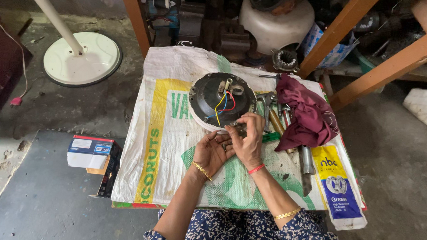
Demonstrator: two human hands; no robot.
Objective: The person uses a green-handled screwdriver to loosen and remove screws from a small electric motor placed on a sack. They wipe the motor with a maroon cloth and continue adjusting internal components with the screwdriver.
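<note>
A round dark fan motor housing [216, 103] lies on a white woven sack [165, 132], with red, blue and yellow wires [222, 106] coming out of its top. My right hand [248, 138] reaches to its near rim, fingertips pinching a small metal part [237, 124] there. My left hand [211, 152] lies palm up just below it, fingers curled toward the same spot and touching the right hand. What the left hand holds, if anything, is hidden. Both wrists carry gold bangles; a red thread circles the right one.
A maroon cloth [306, 114] covers several hand tools [270, 108] to the right of the motor. A blue-and-white grease pouch [339, 186] lies at the sack's right corner. A small cardboard box [91, 153] sits on the floor left, a white fan stand base [81, 58] beyond, wooden legs [335, 34] behind.
</note>
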